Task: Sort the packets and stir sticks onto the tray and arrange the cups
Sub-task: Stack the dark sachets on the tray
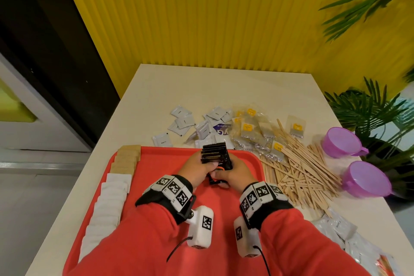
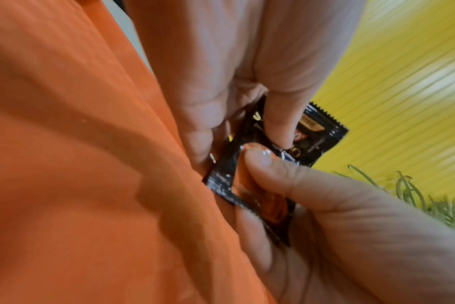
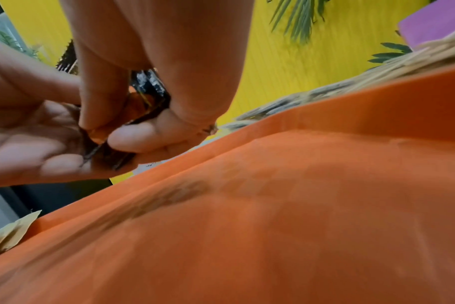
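A stack of black coffee sachets (image 1: pixel 215 156) is pinched between the left hand (image 1: pixel 197 169) and the right hand (image 1: pixel 235 171) just above the red tray (image 1: pixel 161 159). Brown packets (image 1: pixel 127 157) and white packets (image 1: pixel 112 197) are already lined along the tray's left edge. Grey sachets (image 1: pixel 182 122), tea bags (image 1: pixel 253 130) and wooden stir sticks (image 1: pixel 302 168) are left on the table (image 1: pixel 224 83), and two purple cups (image 1: pixel 342 142) are not yet arranged; roughly a third is judged done.

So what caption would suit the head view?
Both hands gather black packets over a red tray, stir sticks waiting alongside.
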Available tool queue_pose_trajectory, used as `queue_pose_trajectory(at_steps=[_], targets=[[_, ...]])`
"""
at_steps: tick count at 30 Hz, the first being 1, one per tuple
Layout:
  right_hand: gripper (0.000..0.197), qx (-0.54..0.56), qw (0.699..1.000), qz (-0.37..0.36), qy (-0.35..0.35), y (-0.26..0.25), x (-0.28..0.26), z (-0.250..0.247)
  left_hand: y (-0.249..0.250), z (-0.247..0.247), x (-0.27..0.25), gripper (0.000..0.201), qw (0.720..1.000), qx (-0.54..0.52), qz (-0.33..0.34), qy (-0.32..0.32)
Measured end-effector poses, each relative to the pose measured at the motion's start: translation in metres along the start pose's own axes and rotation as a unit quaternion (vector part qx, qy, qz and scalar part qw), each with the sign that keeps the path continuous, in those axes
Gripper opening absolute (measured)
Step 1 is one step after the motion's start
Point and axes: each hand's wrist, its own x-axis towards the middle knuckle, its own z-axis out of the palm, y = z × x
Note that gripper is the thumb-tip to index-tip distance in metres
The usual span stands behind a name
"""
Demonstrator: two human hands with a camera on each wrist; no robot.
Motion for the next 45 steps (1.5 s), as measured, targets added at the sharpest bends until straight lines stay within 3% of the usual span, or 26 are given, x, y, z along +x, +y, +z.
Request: queue_pose_trajectory(at_steps=[4, 8, 13, 16, 19, 22, 27, 32, 35, 40, 45], targets=[[0.03, -0.029, 0.999, 0.007, -0.019, -0.009, -0.002, -0.003, 0.017, -0.009, -0.002, 0.031, 0.998, 0.038, 0.052, 0.007], [0.031, -0.035, 0.999, 0.009, -0.021, -0.015, -0.004, 0.001, 0.03, -0.013, -0.002, 0.027, 0.989, 0.112, 0.094, 0.037], [0.03, -0.045, 0.999, -0.001, -0.011, -0.017, -0.01, 0.009, 0.033, -0.014, -0.007, 0.04, 0.98, 0.139, 0.126, 0.072], [0.029, -0.066, 0.998, -0.012, 0.015, -0.022, -0.012, 0.006, 0.037, -0.014, -0.011, 0.048, 0.953, 0.229, 0.184, 0.068], [0.028, -0.079, 0.996, -0.021, 0.046, -0.025, -0.011, 0.0, 0.041, -0.013, -0.012, 0.035, 0.92, 0.317, 0.231, 0.029], [0.025, -0.102, 0.991, -0.024, 0.08, -0.027, -0.01, -0.002, 0.042, -0.01, -0.011, 0.035, 0.908, 0.355, 0.221, 0.039], [0.027, -0.116, 0.988, -0.031, 0.102, -0.031, -0.013, -0.003, 0.041, -0.002, -0.014, 0.042, 0.923, 0.335, 0.187, 0.035], [0.028, -0.156, 0.981, -0.036, 0.11, -0.035, -0.014, -0.007, 0.039, 0.0, -0.01, 0.027, 0.899, 0.383, 0.202, 0.062], [0.026, -0.165, 0.979, -0.038, 0.113, -0.035, -0.015, -0.009, 0.044, -0.001, -0.01, 0.012, 0.9, 0.383, 0.205, 0.033], [0.025, -0.164, 0.979, -0.031, 0.114, -0.033, -0.017, -0.01, 0.047, -0.002, -0.01, 0.011, 0.919, 0.353, 0.174, 0.023], [0.027, -0.134, 0.984, -0.025, 0.111, -0.035, -0.019, -0.01, 0.049, 0.002, -0.007, 0.026, 0.926, 0.357, 0.123, -0.025]])
